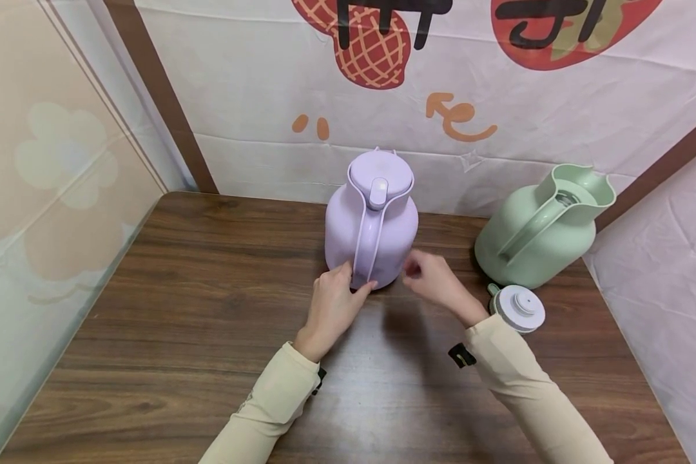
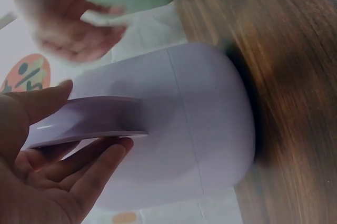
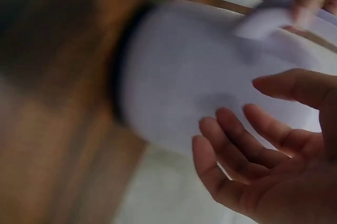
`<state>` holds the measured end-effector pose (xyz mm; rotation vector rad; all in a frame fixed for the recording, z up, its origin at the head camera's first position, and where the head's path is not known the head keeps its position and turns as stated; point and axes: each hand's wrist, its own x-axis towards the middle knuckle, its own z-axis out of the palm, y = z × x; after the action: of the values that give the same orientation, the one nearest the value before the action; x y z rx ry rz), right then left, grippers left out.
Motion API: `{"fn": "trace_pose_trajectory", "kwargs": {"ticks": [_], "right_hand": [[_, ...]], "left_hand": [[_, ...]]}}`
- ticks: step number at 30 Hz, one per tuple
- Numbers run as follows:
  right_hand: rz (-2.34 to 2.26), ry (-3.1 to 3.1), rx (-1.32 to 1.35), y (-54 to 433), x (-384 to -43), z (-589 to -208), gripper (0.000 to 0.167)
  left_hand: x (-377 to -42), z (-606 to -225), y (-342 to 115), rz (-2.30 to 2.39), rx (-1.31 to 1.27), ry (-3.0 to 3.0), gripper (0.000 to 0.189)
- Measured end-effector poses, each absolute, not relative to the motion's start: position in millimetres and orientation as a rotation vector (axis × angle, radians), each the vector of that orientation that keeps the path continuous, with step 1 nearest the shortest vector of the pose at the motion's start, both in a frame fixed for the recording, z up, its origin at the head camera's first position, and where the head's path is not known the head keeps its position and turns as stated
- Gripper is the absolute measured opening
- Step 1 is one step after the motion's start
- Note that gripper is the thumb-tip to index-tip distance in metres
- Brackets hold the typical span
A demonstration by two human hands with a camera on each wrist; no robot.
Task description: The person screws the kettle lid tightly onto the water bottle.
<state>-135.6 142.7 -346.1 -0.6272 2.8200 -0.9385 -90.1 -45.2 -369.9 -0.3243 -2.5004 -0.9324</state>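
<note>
A lilac thermos jug [image 1: 342,222] stands upright near the back edge of the table, its lid [image 1: 383,169] on and its handle facing me. With thumb and fingers on opposite sides, my left hand [image 1: 332,304] pinches the handle [image 2: 100,121] low down. To the right of the jug is my right hand [image 1: 435,280], blurred in the left wrist view. Its fingers are loosely bent and hold nothing, with a gap to the jug body in the right wrist view.
At the right stands a green thermos jug [image 1: 519,241] with an open top. Its round lid [image 1: 521,309], white side up, lies in front of it on the wooden table [image 1: 180,335]. Printed cloth [image 1: 255,84] hangs behind and along both sides.
</note>
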Motion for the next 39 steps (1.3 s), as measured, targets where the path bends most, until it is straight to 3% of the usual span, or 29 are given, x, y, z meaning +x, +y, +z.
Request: {"fn": "trace_pose_trajectory", "kwargs": {"ticks": [6, 15, 39], "right_hand": [[-0.678, 2.610, -0.459, 153, -127, -384, 0.007], [-0.555, 2.503, -0.318, 162, -120, -409, 0.013], [-0.578, 2.513, -0.244, 165, -117, -425, 0.019]], "left_hand": [[-89, -370, -43, -0.881, -0.305, -2.508, 0.034], [-88, -375, -40, -0.811, -0.302, -2.485, 0.031], [-83, -375, -48, -0.749, -0.266, -2.450, 0.031]]}}
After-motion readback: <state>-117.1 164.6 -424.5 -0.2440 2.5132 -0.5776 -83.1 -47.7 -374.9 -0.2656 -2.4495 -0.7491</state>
